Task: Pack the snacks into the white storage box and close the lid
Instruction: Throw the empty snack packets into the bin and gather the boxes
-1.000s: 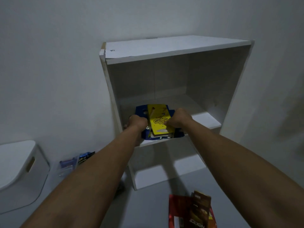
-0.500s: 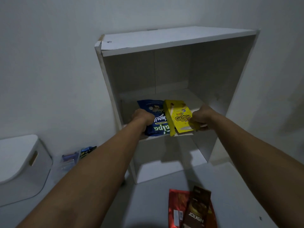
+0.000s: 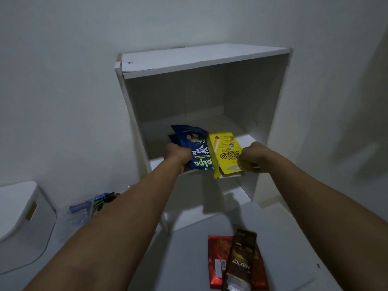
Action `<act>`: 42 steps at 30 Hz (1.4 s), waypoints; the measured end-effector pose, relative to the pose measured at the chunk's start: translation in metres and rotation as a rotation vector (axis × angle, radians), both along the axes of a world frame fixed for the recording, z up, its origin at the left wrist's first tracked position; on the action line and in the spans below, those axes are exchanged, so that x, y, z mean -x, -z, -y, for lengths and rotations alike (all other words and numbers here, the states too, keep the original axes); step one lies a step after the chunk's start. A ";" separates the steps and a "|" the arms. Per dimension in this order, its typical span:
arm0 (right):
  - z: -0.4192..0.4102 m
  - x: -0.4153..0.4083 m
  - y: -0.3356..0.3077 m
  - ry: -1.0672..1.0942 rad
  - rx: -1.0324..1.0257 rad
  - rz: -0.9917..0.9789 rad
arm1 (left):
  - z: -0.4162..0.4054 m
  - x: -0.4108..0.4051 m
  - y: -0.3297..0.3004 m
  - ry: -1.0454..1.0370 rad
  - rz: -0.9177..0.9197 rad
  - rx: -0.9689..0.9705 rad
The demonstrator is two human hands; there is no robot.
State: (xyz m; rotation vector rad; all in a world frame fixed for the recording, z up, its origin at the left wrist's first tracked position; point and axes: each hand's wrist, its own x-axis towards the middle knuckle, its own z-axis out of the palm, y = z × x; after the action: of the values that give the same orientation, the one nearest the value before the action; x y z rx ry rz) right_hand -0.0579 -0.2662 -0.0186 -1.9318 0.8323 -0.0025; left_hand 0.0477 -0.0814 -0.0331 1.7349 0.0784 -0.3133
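Left hand gripped blue snack bag; right hand pinched yellow snack box, both at shelf front edge. White storage box sat far left, lid on.

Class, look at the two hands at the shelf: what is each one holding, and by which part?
The left hand grips the blue snack bag at its left edge. The right hand pinches the yellow snack box at its lower right corner.
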 end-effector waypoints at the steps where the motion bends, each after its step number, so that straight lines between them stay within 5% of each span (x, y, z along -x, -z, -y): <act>1: 0.001 0.008 -0.002 0.018 -0.014 0.011 | -0.001 0.005 -0.001 0.015 0.031 0.003; 10: -0.008 0.122 -0.015 0.216 -0.006 0.087 | -0.011 0.080 -0.019 0.343 0.428 -0.158; 15: -0.023 0.205 0.009 0.356 0.010 0.050 | -0.014 0.167 -0.010 0.531 0.460 -0.284; 29: -0.021 0.389 0.187 0.502 0.227 -0.352 | 0.045 0.322 0.178 1.046 0.439 -0.547; 42: 0.027 0.456 0.414 0.619 0.074 -0.568 | 0.125 0.376 0.394 1.276 0.283 -0.693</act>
State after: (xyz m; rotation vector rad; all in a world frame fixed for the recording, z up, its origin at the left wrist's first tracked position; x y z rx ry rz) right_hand -0.5135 -0.2936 -0.4328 -1.6818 1.8047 0.1504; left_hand -0.3287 -0.2063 -0.4274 2.2902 -1.3039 -1.0374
